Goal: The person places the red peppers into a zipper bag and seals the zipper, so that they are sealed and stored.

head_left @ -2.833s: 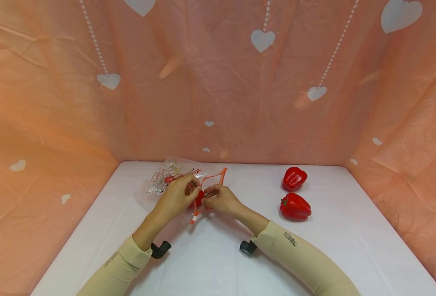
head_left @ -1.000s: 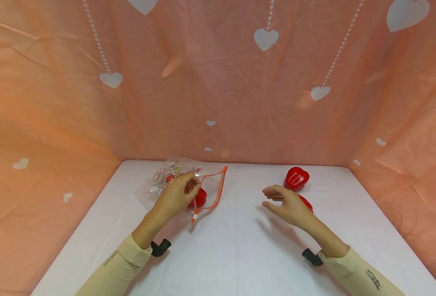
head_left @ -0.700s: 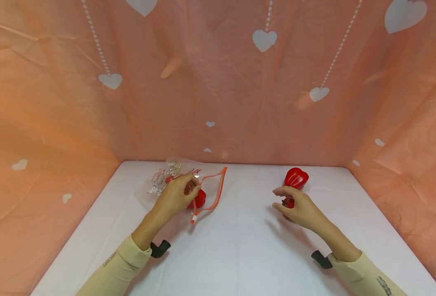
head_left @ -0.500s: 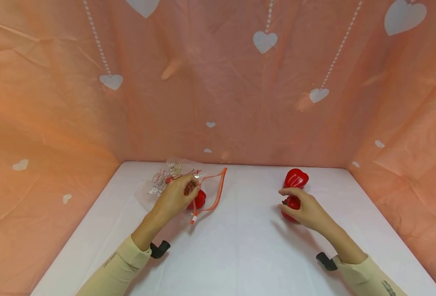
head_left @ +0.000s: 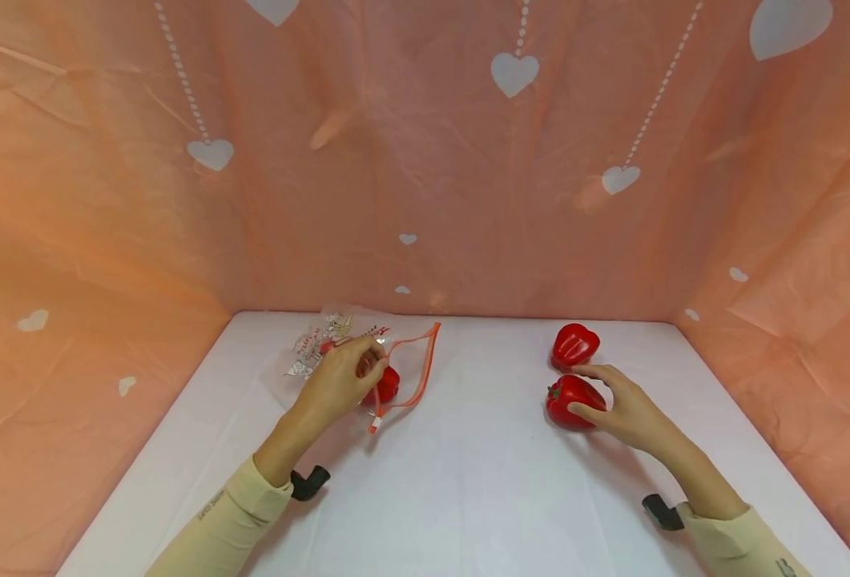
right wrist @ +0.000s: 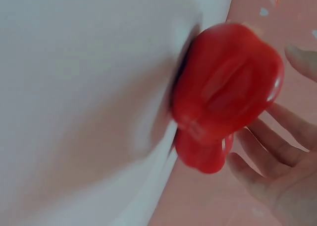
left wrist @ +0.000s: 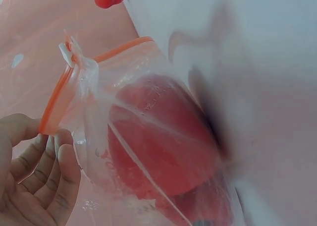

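Note:
My left hand (head_left: 340, 377) pinches the orange zip edge of a clear printed zip bag (head_left: 291, 389), between thumb and fingers in the left wrist view. The bag's mouth gapes toward the right. Red bell peppers (left wrist: 158, 132) show through its plastic, one just inside the mouth. On the right, my right hand (head_left: 637, 413) is spread around the nearer loose bell pepper (head_left: 565, 397), thumb on the near side. The right wrist view shows its thumb (right wrist: 303, 62) apart from the pepper and the fingers at its far side. Behind it lies a second loose bell pepper (head_left: 574, 344).
Both peppers and the bag lie on a white-covered table (head_left: 468, 481). An orange curtain (head_left: 425, 176) with white hearts encloses the back and sides. Dark wrist-worn pieces, one by the left sleeve (head_left: 311, 483) and one by the right, stick out over the table.
My right hand has left the bag's mouth and moved right to the nearer loose pepper, its fingers now around it. My left hand has kept its grip on the bag.

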The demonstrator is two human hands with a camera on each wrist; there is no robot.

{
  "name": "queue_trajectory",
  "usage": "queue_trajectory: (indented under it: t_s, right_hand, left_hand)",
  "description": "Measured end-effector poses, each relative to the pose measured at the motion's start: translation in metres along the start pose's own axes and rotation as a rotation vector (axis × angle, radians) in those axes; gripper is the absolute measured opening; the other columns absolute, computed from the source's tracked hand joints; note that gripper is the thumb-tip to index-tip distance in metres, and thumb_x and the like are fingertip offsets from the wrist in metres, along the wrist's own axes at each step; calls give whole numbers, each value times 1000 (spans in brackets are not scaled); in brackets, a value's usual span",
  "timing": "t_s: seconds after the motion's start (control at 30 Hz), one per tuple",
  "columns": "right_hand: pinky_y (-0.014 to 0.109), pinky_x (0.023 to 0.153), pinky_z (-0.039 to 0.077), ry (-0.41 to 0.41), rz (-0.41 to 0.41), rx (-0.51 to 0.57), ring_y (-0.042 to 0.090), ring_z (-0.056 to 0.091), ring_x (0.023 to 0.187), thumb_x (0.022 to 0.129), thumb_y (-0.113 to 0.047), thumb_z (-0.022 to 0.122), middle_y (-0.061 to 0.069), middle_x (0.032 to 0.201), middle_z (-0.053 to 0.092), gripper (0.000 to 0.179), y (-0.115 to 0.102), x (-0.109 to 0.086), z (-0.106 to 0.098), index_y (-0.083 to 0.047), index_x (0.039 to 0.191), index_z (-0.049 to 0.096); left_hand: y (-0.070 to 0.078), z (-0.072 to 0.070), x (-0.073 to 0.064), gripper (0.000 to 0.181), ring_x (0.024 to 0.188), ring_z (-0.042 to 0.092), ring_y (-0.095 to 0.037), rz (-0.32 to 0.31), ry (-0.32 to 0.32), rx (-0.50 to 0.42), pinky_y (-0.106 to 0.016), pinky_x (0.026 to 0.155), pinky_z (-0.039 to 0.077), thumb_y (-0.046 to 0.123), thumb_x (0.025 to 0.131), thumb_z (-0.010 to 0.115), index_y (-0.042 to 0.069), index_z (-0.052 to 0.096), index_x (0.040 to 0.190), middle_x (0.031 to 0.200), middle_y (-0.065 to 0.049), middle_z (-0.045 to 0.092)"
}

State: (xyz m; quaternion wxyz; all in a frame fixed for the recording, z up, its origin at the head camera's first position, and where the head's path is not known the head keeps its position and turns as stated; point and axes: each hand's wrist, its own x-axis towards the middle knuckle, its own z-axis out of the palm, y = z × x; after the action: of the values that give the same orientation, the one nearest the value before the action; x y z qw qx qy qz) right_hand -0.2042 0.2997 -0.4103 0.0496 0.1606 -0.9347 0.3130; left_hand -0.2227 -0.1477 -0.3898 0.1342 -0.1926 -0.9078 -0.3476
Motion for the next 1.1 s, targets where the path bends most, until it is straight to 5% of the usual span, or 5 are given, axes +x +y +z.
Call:
queue_trajectory:
  t_s: [1.1]
  right_hand:
    - [48,90,63,-185,101,73,46,68,115,92,-13,84,28,127,69,63,36,-9,-11,14,141,55]
  left_hand:
    - [-1,-3,0,6,77,61,-13,19,6,2,-29,70,55,10,99,76,9,70,101,85,3,68]
